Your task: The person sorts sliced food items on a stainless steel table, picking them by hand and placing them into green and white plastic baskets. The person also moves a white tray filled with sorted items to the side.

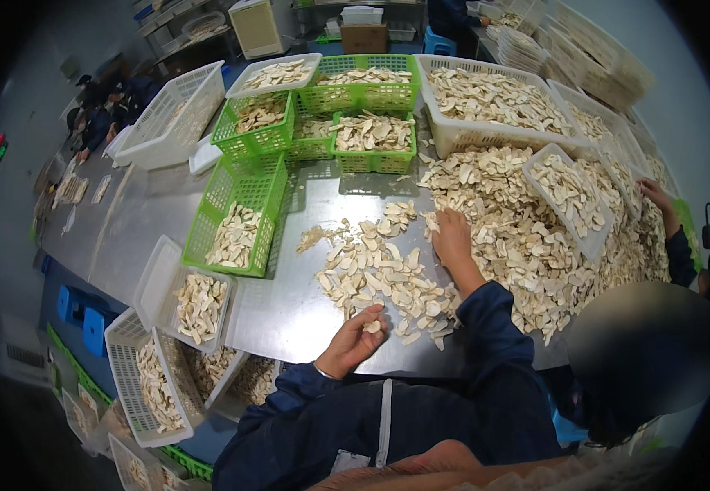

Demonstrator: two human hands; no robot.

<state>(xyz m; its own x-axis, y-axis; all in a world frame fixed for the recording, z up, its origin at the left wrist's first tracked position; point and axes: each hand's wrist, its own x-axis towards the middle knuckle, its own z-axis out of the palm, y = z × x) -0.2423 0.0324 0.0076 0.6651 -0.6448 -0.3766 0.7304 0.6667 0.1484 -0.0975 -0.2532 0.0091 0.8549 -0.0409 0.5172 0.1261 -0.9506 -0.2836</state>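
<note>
Pale dried slices (391, 276), perhaps mushroom or root, lie loosely spread on the steel table (281, 313) before me. My left hand (352, 337) is curled palm up at their near edge, with one pale slice (372, 326) in its fingers. Farther out, my right hand (453, 239) reaches down between the spread slices and a large heap of slices (508, 233) on the right. Its fingertips are at a few slices (431, 222) at the heap's edge; the back of the hand hides whether they are gripped.
A green basket (272, 215) partly filled with slices stands left, near a white tray (226, 307). More green baskets (373, 162) and a large white crate (453, 138) line the back. Another white tray (600, 233) rests on the heap. At right, a person's hand (658, 199) reaches in.
</note>
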